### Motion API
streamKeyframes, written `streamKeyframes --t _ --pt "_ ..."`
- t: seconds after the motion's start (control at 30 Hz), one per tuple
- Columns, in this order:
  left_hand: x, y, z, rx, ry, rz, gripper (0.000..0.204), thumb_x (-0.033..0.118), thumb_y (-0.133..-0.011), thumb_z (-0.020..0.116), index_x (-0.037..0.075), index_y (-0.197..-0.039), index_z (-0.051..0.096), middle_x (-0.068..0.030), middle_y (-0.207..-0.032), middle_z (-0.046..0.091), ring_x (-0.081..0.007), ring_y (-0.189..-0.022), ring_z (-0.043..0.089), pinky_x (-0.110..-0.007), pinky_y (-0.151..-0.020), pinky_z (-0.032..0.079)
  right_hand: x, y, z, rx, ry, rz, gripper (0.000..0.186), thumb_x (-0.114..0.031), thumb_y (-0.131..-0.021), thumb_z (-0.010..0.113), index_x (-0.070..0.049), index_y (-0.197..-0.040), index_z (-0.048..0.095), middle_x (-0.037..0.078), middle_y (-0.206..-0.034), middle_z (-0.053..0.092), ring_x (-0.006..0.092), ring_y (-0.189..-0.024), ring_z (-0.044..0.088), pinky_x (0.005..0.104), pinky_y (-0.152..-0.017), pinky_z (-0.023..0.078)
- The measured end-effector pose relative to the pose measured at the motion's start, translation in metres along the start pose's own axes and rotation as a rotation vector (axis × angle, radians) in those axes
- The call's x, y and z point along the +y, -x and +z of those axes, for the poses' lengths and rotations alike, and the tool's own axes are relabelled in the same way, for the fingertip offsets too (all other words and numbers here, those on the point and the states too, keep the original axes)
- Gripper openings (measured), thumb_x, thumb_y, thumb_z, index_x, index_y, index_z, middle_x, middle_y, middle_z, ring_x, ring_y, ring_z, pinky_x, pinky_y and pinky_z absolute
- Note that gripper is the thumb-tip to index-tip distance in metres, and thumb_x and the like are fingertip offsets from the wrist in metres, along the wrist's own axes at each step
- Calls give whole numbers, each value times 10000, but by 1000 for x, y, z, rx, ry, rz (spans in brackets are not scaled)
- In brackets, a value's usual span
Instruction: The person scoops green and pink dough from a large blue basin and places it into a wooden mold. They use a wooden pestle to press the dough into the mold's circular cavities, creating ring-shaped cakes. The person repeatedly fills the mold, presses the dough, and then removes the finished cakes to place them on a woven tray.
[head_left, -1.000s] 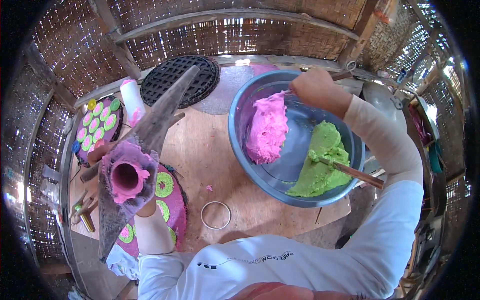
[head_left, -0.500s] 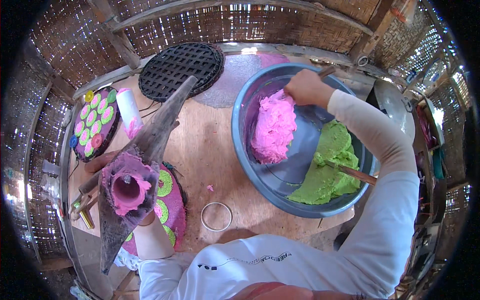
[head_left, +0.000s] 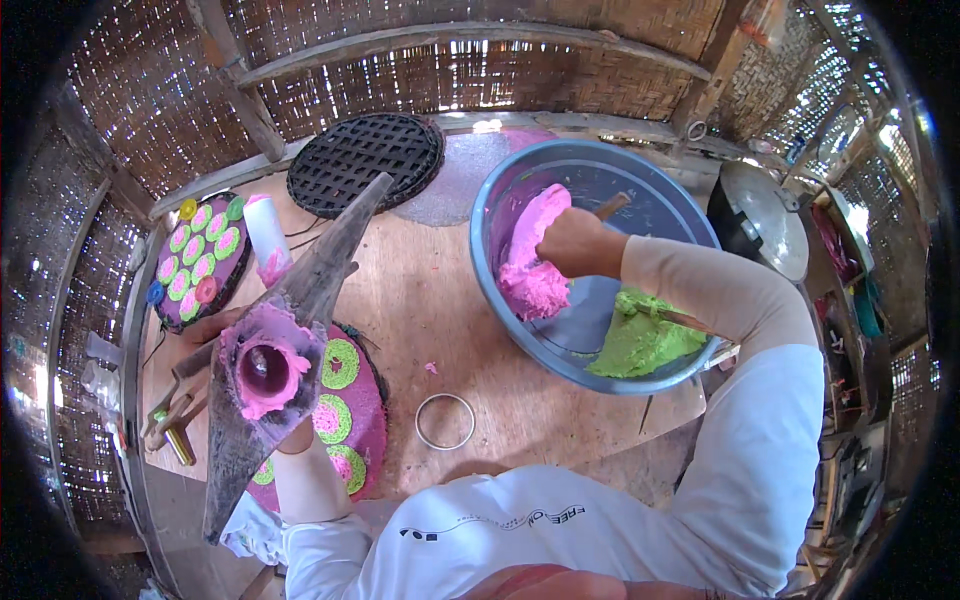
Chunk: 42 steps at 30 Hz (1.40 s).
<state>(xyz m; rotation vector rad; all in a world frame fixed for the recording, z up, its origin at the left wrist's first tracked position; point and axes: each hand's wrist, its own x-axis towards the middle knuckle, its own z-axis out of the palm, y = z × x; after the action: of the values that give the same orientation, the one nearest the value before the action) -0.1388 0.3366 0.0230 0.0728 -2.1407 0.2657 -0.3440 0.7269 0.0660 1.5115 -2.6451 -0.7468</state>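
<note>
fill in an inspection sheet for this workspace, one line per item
Surface: pale brown wooden tabletop, small pink scrap on it.
Job's things: round blue plastic basin holding soft pink mass and soft green mass; purple round slab bearing green-and-pink rings.
Clutter: thin whitish ring; round black lattice panel.
Left hand: partly hidden, holding grey wooden frame with pink-smeared opening.
Right hand: closed around brown wooden stick over the basin.
Cables: none identifiable.
Surroundings: woven walls; rounded grey metal vessel.

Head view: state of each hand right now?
Left hand: holding the wooden tool, mostly hidden behind it.
Right hand: closed around a wooden handle.
</note>
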Motion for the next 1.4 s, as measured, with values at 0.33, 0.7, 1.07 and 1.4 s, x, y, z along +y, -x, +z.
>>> streamKeyframes --t 0.33,0.7,1.07,1.4 --pt "18 -16 19 81 228 42 491 285 -800 580 67 -1197 391 -103 -1174 476 -248 -1094 465 -380 -951 376 -42 69 -40 -198 -43 219 102 -152 -657 577 -111 -693 663 118 -708 647 256 -679 643 385 -561 487" --pt "97 -88 6 -466 2046 -724 339 357 -848 525 64 -1011 467 -72 -883 534 -192 -826 533 -283 -787 452 -86 168 -180 437 -583 639 218 -302 -789 550 -140 -868 673 113 -714 624 297 -669 602 390 -582 468" --pt "98 -110 -73 -243 1061 -282 378 315 -680 662 48 -833 444 -97 -691 469 -291 -677 505 -375 -637 407 -154 105 -222 520 -128 454 200 -230 -786 527 -135 -908 654 94 -576 576 251 -498 582 363 -438 436" --pt "64 -98 -42 -160 1086 -215 410 213 -628 713 63 -951 510 -113 -777 521 -261 -860 496 -371 -743 388 -212 128 -208 620 -80 612 232 -170 -776 555 -119 -998 599 41 -582 514 212 -443 547 313 -416 431"
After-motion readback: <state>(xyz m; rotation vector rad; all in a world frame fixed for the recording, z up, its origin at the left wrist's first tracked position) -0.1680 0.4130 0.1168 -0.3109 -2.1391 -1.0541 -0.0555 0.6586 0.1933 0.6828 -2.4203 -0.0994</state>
